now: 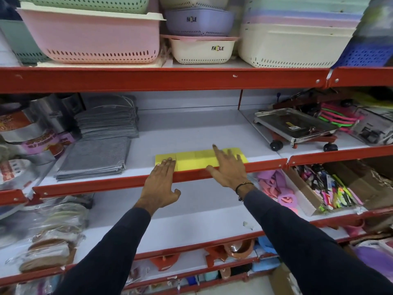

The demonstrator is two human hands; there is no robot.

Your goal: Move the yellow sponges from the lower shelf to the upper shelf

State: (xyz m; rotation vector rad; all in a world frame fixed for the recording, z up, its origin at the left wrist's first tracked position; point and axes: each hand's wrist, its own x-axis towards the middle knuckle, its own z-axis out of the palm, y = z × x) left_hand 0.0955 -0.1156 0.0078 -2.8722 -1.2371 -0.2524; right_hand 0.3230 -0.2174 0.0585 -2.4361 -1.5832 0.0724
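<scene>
A row of flat yellow sponges (pixel 195 159) lies side by side along the front of the upper shelf (pixel 191 133), just behind its red lip. My left hand (pixel 160 184) reaches over the lip with its fingertips resting on the leftmost sponge. My right hand (pixel 229 167) lies flat over the right part of the row, fingers spread, holding nothing. The lower shelf (pixel 191 209) below my arms shows bare white surface with no sponges on it.
Stacked grey cloths (pixel 95 158) lie left of the sponges. A steel tray on a wheeled red stand (pixel 295 128) sits to the right. Plastic baskets (pixel 91 37) fill the top shelf. Bagged scrub pads (pixel 53 237) and a cardboard box of small items (pixel 331 188) flank the lower shelf.
</scene>
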